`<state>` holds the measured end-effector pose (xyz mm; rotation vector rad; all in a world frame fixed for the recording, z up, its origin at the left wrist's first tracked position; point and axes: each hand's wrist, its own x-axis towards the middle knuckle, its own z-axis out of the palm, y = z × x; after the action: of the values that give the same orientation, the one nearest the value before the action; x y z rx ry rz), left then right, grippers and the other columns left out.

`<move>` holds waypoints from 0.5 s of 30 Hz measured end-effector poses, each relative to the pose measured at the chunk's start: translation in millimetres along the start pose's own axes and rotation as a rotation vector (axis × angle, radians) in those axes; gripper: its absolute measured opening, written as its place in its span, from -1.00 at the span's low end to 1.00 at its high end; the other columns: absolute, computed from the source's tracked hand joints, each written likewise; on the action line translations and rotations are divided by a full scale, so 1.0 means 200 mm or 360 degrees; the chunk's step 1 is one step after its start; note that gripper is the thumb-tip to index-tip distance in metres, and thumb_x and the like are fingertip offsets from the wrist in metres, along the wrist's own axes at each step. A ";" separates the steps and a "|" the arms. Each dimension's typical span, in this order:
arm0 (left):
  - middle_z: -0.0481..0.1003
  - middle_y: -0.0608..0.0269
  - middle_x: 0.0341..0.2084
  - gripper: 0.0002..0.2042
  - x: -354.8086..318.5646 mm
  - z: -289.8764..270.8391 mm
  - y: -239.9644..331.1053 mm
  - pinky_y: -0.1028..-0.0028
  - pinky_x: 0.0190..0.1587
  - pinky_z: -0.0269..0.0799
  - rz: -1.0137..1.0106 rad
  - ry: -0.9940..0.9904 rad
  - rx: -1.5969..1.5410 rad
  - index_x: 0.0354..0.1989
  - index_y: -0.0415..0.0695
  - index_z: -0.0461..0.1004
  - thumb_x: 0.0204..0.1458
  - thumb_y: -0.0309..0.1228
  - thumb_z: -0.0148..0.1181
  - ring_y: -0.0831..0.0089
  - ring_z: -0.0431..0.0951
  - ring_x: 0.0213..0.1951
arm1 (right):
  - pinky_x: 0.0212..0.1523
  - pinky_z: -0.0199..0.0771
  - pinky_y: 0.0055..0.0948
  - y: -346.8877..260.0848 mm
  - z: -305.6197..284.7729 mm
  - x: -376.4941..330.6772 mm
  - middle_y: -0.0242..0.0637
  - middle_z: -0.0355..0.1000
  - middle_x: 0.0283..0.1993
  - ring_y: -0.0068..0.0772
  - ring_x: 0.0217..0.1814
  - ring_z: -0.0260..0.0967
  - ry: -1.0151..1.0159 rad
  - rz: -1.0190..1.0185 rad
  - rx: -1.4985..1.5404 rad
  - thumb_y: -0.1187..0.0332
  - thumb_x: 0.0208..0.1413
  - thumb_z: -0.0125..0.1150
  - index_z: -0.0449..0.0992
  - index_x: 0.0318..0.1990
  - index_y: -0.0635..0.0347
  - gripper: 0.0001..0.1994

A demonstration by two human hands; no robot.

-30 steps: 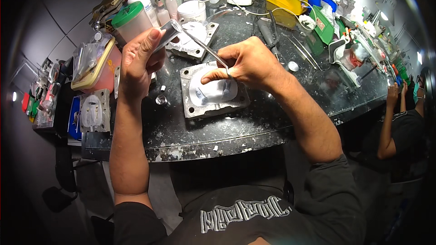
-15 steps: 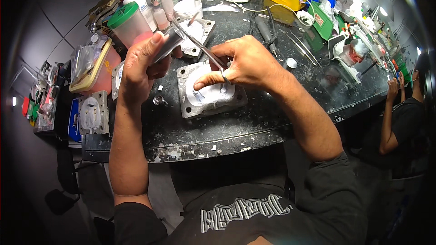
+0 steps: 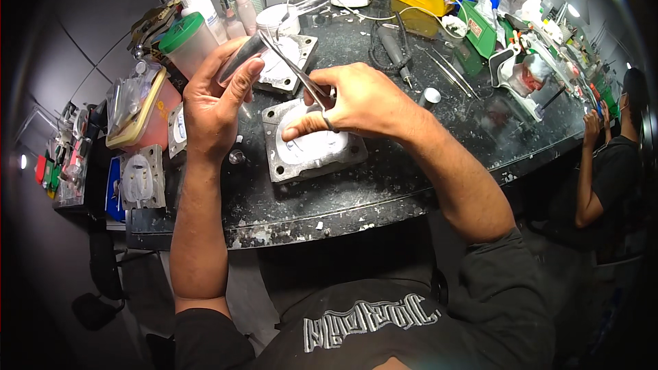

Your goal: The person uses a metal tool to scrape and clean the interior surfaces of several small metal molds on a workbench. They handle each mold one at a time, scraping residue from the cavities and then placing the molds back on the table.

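Left hand has risen slightly, grip closed round a small glass jar. Right hand unchanged, pinching a thin metal spatula; its tip is at the jar's mouth, above the metal mould on the table.

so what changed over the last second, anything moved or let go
Hardly anything. The left hand keeps its grip on the small clear tube, the right hand keeps the thin metal tool with its tip at the tube. The metal flask with white plaster stays put.
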<state>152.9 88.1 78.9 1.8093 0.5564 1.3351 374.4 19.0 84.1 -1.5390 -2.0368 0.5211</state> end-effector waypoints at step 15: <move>0.38 0.58 -0.49 -0.65 -0.01 -0.04 0.00 0.69 -0.46 0.06 -0.0088 -0.0179 -0.0217 0.10 -0.30 0.53 0.26 -0.32 0.28 0.81 0.23 -0.49 | -0.21 0.59 -0.18 0.02 0.01 0.00 -0.11 0.51 -0.56 -0.03 -0.37 0.58 0.0195 -0.0175 -0.0053 -0.50 -0.19 0.34 0.64 -0.43 0.21 -0.23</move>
<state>144.9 88.1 78.7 1.7329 0.4407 1.1971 375.0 20.3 80.0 -1.4319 -2.0311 0.3440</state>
